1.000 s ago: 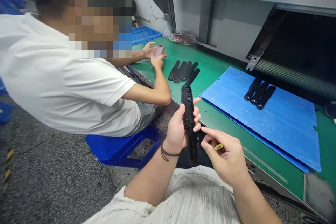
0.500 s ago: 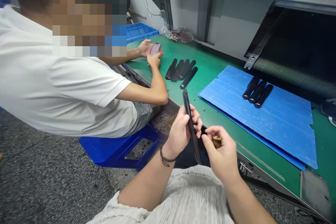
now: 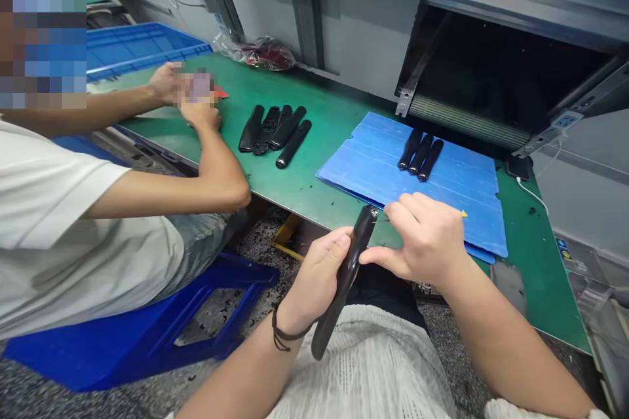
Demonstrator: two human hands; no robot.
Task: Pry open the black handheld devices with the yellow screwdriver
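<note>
Left hand (image 3: 319,275) closed round long black plastic shell (image 3: 350,262), over lap; right hand (image 3: 422,236) curled on yellow-ended tool (image 3: 464,213) by shell's tip. Looks mid-job; three more black shells (image 3: 421,156) on blue plastic sheet (image 3: 363,150) (finished? can't tell).

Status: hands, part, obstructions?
Left hand grips black casing. Right hand holds yellow tool, mostly hidden, near casing's upper end. Nothing seen blocking either hand.

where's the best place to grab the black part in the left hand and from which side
Probably best by the lower length of the black part, pinched across its narrow width and approached from the right. That length sticks out past the left hand, whose forearm runs off to its left, while the right hand is close by the upper end.
</note>
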